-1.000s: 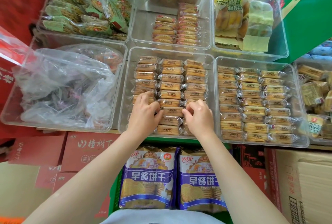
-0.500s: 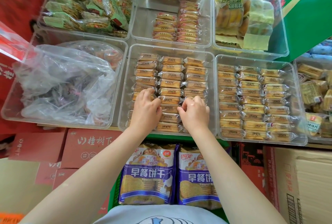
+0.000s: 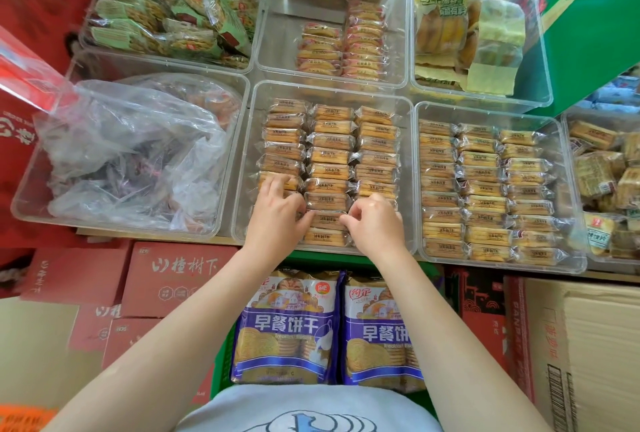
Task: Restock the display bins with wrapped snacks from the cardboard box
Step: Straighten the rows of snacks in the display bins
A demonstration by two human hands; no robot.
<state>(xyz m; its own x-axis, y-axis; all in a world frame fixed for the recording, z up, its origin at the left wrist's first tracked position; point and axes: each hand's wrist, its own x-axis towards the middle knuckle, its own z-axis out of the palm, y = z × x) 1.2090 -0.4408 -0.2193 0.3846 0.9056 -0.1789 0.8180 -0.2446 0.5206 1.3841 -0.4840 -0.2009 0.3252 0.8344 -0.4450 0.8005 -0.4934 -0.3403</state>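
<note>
Much of the scene is cut off or obscured: the cardboard box (image 3: 588,355) at the lower right runs out of frame with only its top flaps and one printed side showing, so its contents cannot be seen, and the crumpled clear plastic bag (image 3: 131,154) filling the left bin (image 3: 24,203) blurs whatever dark wrapped items lie inside it. The far row of bins at the top edge is cropped and soft. The display is a grid of clear plastic bins on a shelf, with red cartons (image 3: 173,279) stacked below at the left, a green crate with two purple biscuit bags (image 3: 287,327) directly beneath the arms, and a green carton (image 3: 595,16) at the upper right. The centre bin (image 3: 242,210) holds three neat columns of wrapped snacks (image 3: 330,158), and the right bin (image 3: 571,258) beside it holds three similar columns. Both hands reach into the near end of the centre bin. The left hand (image 3: 277,213) lies over the near part of the left column, fingers loosely curled with the tips touching a packet there and the thumb against the middle column. The right hand (image 3: 375,220) has its fingers curled and pinched together at the end of a middle-column packet (image 3: 327,218), covering the near end of the right column.
</note>
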